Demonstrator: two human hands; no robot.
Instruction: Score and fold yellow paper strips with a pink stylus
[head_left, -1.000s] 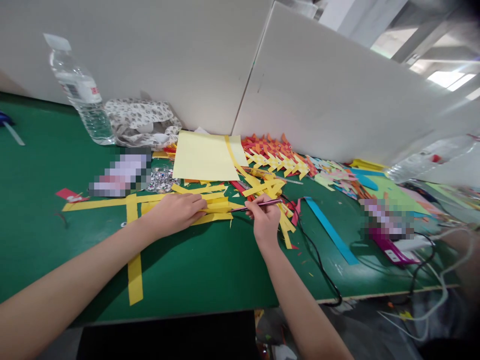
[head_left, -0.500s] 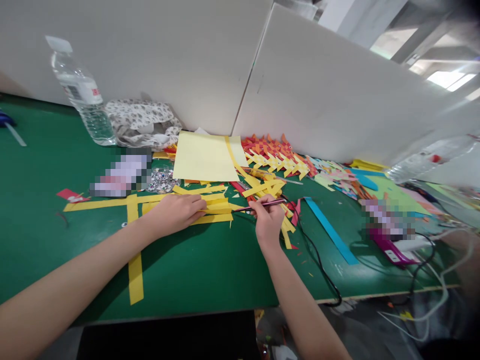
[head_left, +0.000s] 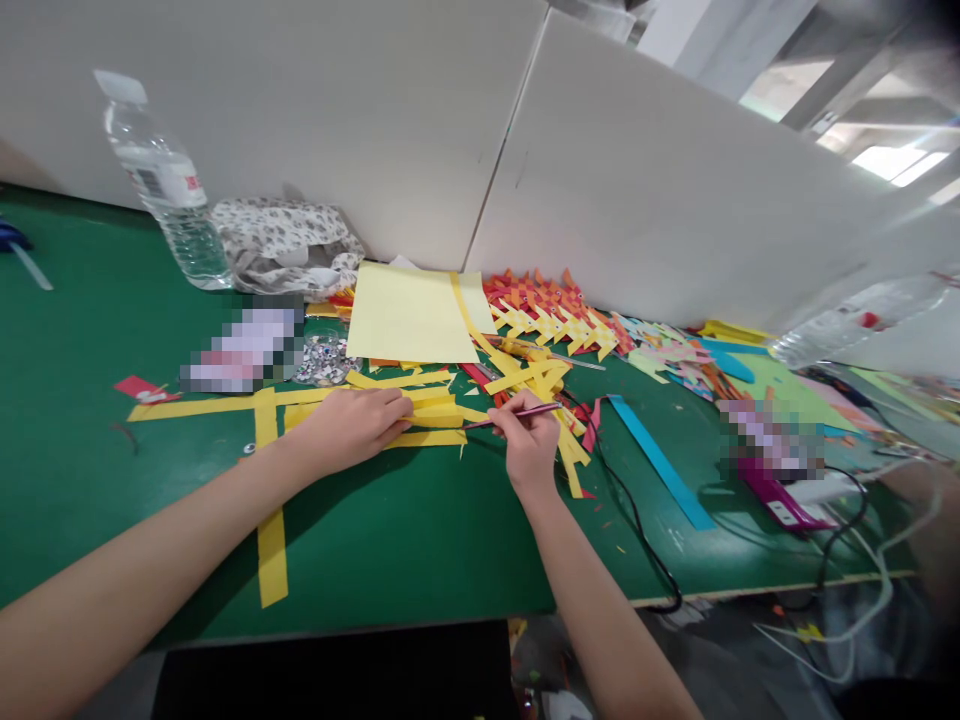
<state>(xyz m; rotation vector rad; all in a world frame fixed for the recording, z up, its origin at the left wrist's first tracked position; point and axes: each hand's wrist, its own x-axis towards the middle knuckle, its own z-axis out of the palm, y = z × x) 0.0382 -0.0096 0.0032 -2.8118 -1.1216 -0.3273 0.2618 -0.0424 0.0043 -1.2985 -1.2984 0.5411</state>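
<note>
My left hand (head_left: 367, 425) lies with its fingers together on a stack of folded yellow paper strips (head_left: 439, 412), pinning them to the green table. Between the thumb and fingers of my right hand (head_left: 529, 440) is a slim, dark pink, pen-shaped tool (head_left: 541, 409). Its thin tip points left and is by the right end of the yellow strips; whether it touches them I cannot tell. A long yellow strip (head_left: 271, 560) hangs toward the table's front edge under my left forearm. Beyond my right hand lies a tangle of yellow strips (head_left: 536, 380).
Pale yellow sheets (head_left: 412, 315) lie behind my hands, with woven red and yellow paper pieces (head_left: 559, 325) beside them. At left are a water bottle (head_left: 169, 190), a blurred phone (head_left: 244, 350) and a bag of sequins (head_left: 326, 360). A blue strip (head_left: 660, 460) and a black cable (head_left: 634, 520) lie at right.
My right hand has shifted slightly left with the pen-shaped tool, bringing it closer to the yellow strips. My left hand stays in place.
</note>
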